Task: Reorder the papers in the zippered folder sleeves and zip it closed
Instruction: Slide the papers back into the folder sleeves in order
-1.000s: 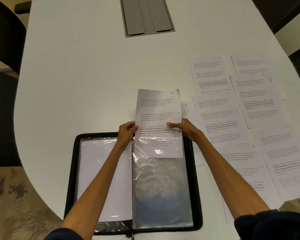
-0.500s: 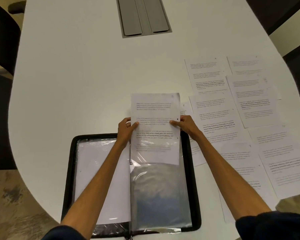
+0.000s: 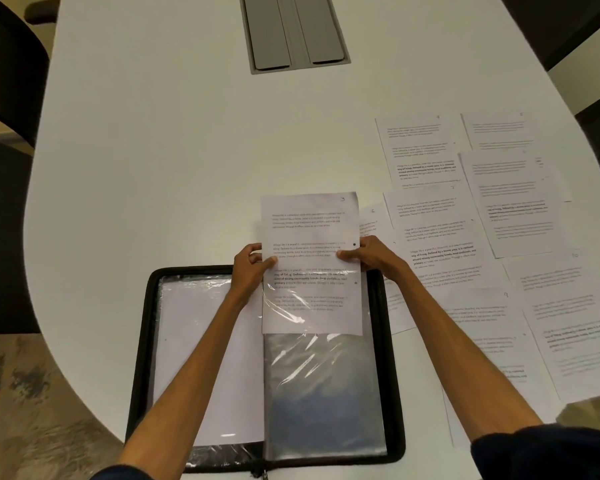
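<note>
A black zippered folder [image 3: 142,341] lies open at the table's near edge. Its left sleeve [image 3: 201,358] holds a blank-faced white sheet; the right clear sleeve [image 3: 323,393] is shiny and wrinkled. A printed sheet [image 3: 310,230] marked 3 at its top corner sits partway inside the right sleeve, its upper half sticking out past the folder's far edge. My left hand [image 3: 250,268] pinches the sheet's left edge and my right hand [image 3: 368,254] pinches its right edge.
Several printed, numbered sheets [image 3: 465,237] lie spread and overlapping on the white table [image 3: 153,150] to the right of the folder. A grey cable hatch [image 3: 293,31] sits in the table's far middle. Dark chairs [image 3: 7,64] stand at the left.
The sheet held by both hands has slid a little deeper into the right sleeve, and the plastic now covers more of its lower half.
</note>
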`<state>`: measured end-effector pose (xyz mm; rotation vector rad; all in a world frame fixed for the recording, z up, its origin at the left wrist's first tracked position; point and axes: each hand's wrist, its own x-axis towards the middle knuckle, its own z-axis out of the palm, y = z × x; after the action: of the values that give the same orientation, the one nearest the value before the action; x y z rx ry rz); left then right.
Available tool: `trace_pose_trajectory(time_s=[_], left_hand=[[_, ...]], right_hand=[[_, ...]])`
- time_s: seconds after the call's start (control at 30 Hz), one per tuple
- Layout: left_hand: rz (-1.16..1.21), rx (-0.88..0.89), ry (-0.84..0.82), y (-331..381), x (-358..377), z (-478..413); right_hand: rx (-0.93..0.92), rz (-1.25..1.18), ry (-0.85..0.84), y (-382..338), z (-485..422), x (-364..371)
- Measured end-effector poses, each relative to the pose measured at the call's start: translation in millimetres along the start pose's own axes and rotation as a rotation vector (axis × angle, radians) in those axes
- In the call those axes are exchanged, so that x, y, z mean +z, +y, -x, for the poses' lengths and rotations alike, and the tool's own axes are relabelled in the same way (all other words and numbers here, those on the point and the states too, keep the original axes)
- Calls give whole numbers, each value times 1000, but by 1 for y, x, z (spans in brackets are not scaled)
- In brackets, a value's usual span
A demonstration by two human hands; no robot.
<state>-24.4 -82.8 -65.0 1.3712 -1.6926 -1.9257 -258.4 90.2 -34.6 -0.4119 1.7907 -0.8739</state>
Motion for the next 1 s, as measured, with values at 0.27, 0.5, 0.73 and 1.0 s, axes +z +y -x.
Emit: trace_pose_trajectory(time_s=[0.27,0.5,0.73,1.0], left_hand=[[-94,23,-11,-2,6,-2],[-203,45,0,-1,0,-1],[-384,-16,-158,-1,-8,-8],[-273,-4,-27,8,4,-18]], right_hand=[[101,82,-75,2,-1,-14],[45,64,-31,-3,0,-8],[-93,31,144,5,-1,0],[9,254,36,-2,-1,-14]])
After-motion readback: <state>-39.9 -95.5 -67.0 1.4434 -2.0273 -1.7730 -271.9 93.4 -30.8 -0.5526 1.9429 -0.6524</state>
